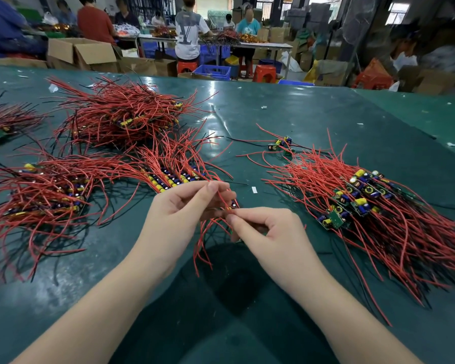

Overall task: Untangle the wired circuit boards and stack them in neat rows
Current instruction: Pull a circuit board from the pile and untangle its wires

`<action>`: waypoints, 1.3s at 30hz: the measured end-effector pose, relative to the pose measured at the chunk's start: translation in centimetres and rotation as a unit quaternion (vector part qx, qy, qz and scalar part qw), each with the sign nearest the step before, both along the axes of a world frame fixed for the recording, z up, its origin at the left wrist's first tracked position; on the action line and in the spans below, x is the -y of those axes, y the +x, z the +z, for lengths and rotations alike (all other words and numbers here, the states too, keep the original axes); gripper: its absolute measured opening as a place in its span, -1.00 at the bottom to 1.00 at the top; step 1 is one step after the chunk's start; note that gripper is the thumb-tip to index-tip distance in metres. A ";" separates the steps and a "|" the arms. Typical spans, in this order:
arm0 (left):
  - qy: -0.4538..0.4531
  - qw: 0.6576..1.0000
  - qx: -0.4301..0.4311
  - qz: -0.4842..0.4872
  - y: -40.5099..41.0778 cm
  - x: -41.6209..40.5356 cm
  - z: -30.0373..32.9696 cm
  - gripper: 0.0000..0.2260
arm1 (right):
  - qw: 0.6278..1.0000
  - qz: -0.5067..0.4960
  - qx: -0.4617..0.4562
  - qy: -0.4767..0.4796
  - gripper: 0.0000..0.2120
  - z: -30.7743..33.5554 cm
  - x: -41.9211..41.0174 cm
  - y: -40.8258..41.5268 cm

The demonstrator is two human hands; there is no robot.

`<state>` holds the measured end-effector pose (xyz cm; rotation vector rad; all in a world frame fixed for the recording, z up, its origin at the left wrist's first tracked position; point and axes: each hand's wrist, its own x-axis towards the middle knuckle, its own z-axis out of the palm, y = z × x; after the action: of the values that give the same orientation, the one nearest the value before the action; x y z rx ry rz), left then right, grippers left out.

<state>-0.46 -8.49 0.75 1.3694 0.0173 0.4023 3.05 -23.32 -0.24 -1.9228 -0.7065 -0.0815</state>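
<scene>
My left hand [180, 208] pinches the red wires [222, 199] of a small circuit board held above the green table [313, 119]. My right hand [267, 228] pinches the same bundle lower down; the board is mostly hidden between my fingers. More red wires [204, 240] hang below my hands. Just behind them lies a neat row of stacked boards [168, 178] with yellow and blue parts. A tangled heap of wired boards [357, 203] lies to the right.
Other stacks of wired boards lie at the left [45, 195], back centre [124, 114] and far left [0, 124]. A few loose boards [283, 145] sit past the right heap. Paper scraps dot the table. People work at tables beyond, among cardboard boxes [82, 55].
</scene>
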 end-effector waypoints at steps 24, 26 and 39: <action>-0.148 0.988 -0.029 -0.019 -0.2 -0.4 0.7 -0.81 | 0.998 0.019 -0.059 0.001 -0.73 -0.2 0.1 0.4; -0.140 0.989 -0.029 -0.025 -0.2 -0.5 0.7 -0.80 | 0.997 0.022 -0.074 0.007 -0.72 -0.1 0.2 0.4; -0.123 0.991 -0.053 -0.004 -0.2 -1.2 1.0 -0.90 | 0.996 0.035 -0.084 0.000 -0.73 -0.3 0.1 0.3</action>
<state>-0.65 -7.25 1.77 1.1449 0.1454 0.3098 3.37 -23.41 -0.59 -1.8773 -0.6592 0.1222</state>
